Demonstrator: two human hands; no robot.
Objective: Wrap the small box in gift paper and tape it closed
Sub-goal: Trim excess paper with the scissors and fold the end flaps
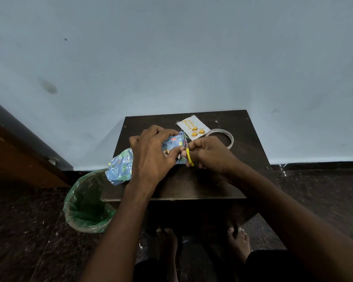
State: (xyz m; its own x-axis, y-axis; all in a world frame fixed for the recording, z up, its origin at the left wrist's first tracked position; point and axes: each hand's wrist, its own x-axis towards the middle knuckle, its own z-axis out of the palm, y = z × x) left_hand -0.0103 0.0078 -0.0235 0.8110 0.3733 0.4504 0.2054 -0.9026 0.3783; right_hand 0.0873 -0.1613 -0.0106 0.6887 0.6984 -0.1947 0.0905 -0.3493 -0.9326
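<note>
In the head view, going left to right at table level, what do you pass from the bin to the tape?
Green-lined bin → blue gift paper → left hand → yellow-handled scissors → right hand → tape roll. The birthday card lies farther back and is left out.

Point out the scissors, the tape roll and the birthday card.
scissors (190, 157): head view, yellow handle.
tape roll (230, 139): head view, right rim of ring.
birthday card (192, 126): head view, printed face.

Blue floral gift paper (120, 166); yellow-handled scissors (189, 155); green bin (86, 202).
</note>
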